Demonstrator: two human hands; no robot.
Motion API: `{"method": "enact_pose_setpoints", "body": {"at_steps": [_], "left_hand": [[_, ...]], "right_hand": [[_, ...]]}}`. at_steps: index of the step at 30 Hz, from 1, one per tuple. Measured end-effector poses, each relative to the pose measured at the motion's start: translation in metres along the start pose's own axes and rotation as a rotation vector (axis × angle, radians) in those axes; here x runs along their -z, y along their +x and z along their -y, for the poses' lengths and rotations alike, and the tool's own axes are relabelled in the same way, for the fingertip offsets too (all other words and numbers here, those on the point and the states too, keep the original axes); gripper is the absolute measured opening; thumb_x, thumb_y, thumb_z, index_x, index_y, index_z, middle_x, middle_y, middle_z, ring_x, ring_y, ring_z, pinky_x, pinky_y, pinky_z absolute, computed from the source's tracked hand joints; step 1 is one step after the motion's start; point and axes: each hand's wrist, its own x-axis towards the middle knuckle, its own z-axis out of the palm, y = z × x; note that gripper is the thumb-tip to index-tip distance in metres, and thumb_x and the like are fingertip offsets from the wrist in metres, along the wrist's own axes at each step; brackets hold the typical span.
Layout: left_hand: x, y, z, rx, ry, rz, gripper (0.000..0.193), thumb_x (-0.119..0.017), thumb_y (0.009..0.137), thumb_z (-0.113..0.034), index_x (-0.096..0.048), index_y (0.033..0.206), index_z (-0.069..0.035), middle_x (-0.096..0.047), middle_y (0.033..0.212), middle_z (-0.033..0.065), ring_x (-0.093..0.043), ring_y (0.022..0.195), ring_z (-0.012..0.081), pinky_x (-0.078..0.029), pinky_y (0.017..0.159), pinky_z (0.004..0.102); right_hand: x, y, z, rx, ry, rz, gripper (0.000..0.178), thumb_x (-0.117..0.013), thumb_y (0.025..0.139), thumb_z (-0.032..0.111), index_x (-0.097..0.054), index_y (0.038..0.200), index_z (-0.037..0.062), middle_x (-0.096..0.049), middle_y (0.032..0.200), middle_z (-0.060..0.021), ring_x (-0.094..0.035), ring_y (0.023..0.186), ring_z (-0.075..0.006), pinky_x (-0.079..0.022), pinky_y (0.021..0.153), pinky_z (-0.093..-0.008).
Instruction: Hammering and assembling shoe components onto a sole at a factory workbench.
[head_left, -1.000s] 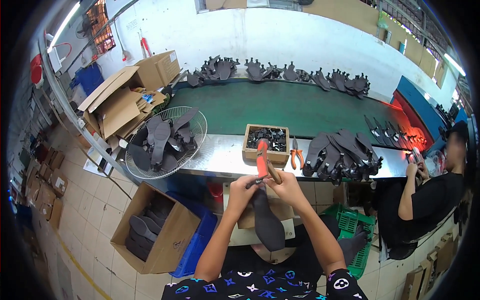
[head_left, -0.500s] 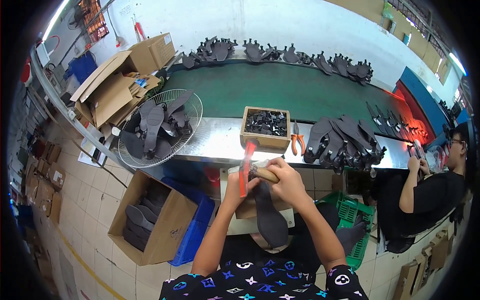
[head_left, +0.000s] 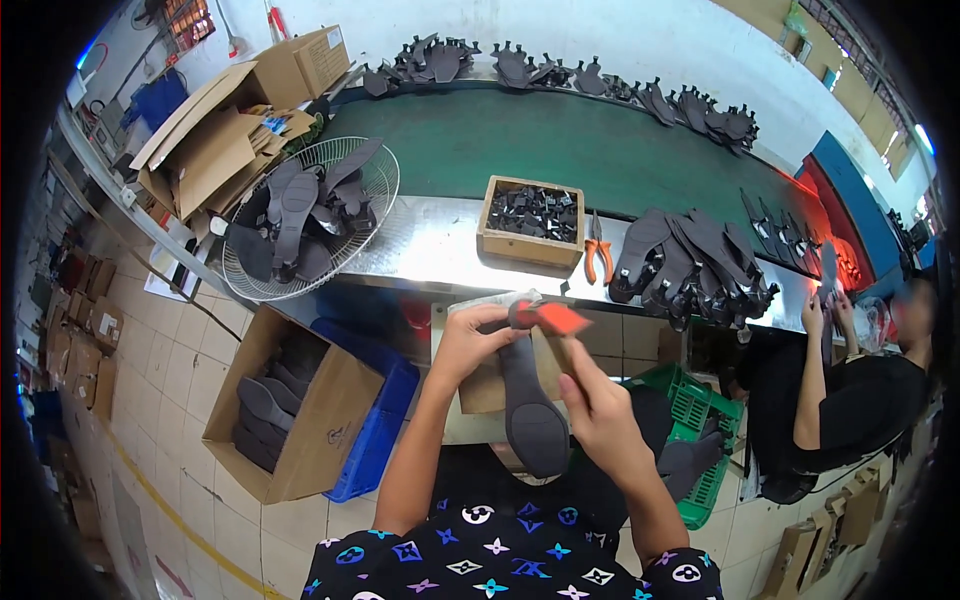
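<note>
A dark grey shoe sole (head_left: pixel 532 405) points its broad, rounded end toward six o'clock, with a blurred, red-headed hammer (head_left: pixel 563 319) at its one o'clock.

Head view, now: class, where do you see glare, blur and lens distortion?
Head view: glare whitens the metal strip left of the wooden box; head view: the red hammer is smeared, probably by motion; head view: the green belt bows, and the corners fall black.
</note>
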Motion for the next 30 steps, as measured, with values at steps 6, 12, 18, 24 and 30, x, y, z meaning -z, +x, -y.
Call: {"method": "enact_pose_setpoints", "body": {"at_steps": [6, 12, 18, 24, 30], "left_hand": [[0.008, -0.009, -0.004, 0.086, 0.073, 0.039, 0.055, -0.082, 0.077, -0.017, -0.065, 0.127, 0.0, -0.074, 0.11, 0.0109, -0.068, 0.103, 0.021, -0.051, 0.091, 0.0341], [-0.001, -0.019, -0.007, -0.019, 0.634, 0.041, 0.119, -0.081, 0.078, -0.038, -0.002, 0.153, 0.011, -0.06, 0.14, 0.011, -0.039, 0.143, 0.0338, -0.018, 0.122, 0.0484], [0.008, -0.024, 0.0, 0.133, 0.575, 0.13, 0.114, -0.077, 0.081, -0.044, -0.005, 0.157, 0.002, -0.054, 0.147, 0.0017, -0.034, 0.147, 0.0305, 0.0, 0.12, 0.0611], [0.006, 0.005, 0.004, -0.082, 0.757, 0.043, 0.059, -0.075, 0.083, -0.036, -0.058, 0.135, -0.013, -0.06, 0.139, -0.0007, -0.041, 0.142, 0.0289, 0.007, 0.115, 0.0692], [-0.005, -0.039, -0.024, -0.077, 0.214, 0.212, 0.022, -0.069, 0.089, -0.015, -0.072, 0.108, -0.005, -0.071, 0.108, 0.0105, -0.068, 0.104, 0.0281, -0.05, 0.094, 0.0375]], "right_hand": [[0.032, 0.012, 0.04, 0.08, -0.166, -0.072, 0.039, -0.061, 0.096, 0.005, -0.054, 0.133, -0.0061, -0.063, 0.087, -0.0148, -0.063, 0.072, -0.0293, -0.052, 0.066, -0.0327], [-0.005, 0.002, -0.012, -0.065, -0.069, 0.049, 0.04, -0.063, 0.096, 0.007, -0.053, 0.132, -0.0061, -0.067, 0.101, -0.0242, -0.068, 0.088, -0.0355, -0.053, 0.078, -0.0405], [0.048, 0.001, 0.057, -0.061, 0.166, -0.044, 0.056, -0.065, 0.086, -0.007, -0.048, 0.139, -0.0075, -0.065, 0.122, -0.0263, -0.069, 0.092, -0.0363, -0.057, 0.072, -0.0355], [0.008, -0.003, -0.009, 0.051, -0.135, -0.076, 0.049, -0.063, 0.093, 0.001, -0.05, 0.14, -0.0001, -0.067, 0.099, -0.0239, -0.069, 0.084, -0.0369, -0.054, 0.071, -0.0397], [0.026, 0.005, -0.007, -0.049, -0.069, -0.105, 0.049, -0.064, 0.093, 0.002, -0.052, 0.141, 0.0027, -0.068, 0.102, -0.0228, -0.068, 0.082, -0.0338, -0.053, 0.073, -0.0341]]}}
